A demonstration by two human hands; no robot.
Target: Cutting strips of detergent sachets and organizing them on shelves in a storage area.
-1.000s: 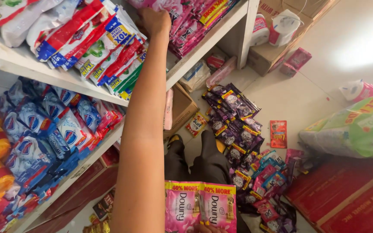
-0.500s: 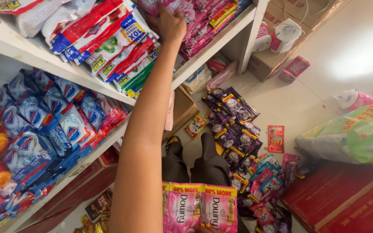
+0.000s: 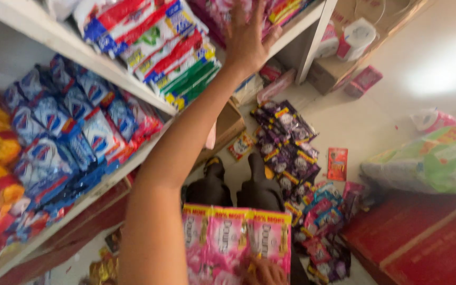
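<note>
Lowered slightly, left hand (image 3: pixel 246 39) spreads open; right hand (image 3: pixel 262 272) grip clamps pink sachet strip (image 3: pixel 236 237).

— How many pink sachets hang in the joined strip of glossy plastic packets (image 3: pixel 237 240) at the bottom?

— Three side by side, each with a yellow band on top.

— Hands?

— Two: the left hand (image 3: pixel 246 39) raised with its fingers spread, and the right hand (image 3: pixel 264 272) closed on the strip's lower edge.

— White wooden shelf boards (image 3: pixel 88 66)?

— Two that I can follow, upper and lower.

— White rolls (image 3: pixel 359 39) by the brown cardboard box?

— Two.

— The flat red square sachet (image 3: pixel 337 163) lying alone on the pale floor?

— One. The dark purple sachets (image 3: pixel 288 150) beside it are too heaped and blurred to count.
</note>
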